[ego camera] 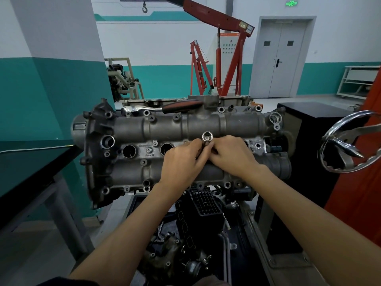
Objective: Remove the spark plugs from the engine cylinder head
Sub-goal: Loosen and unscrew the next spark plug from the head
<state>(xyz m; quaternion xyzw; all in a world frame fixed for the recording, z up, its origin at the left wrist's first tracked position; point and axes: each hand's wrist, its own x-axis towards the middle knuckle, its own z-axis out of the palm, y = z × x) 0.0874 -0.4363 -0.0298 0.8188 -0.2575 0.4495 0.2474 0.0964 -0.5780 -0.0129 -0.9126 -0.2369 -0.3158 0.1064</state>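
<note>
At the centre of the view, both hands meet on an upright metal socket (207, 139) standing in a plug hole of the grey cylinder head (185, 141). The left hand (181, 162) pinches its shaft from eight o'clock; the right hand (233, 155) grasps it from four o'clock. Two open plug holes (129, 151) lie toward nine o'clock. No spark plug is visible. Farther, at twelve o'clock, a ratchet (162, 107) rests on the head. Beyond stands a red crane (226, 58).
</note>
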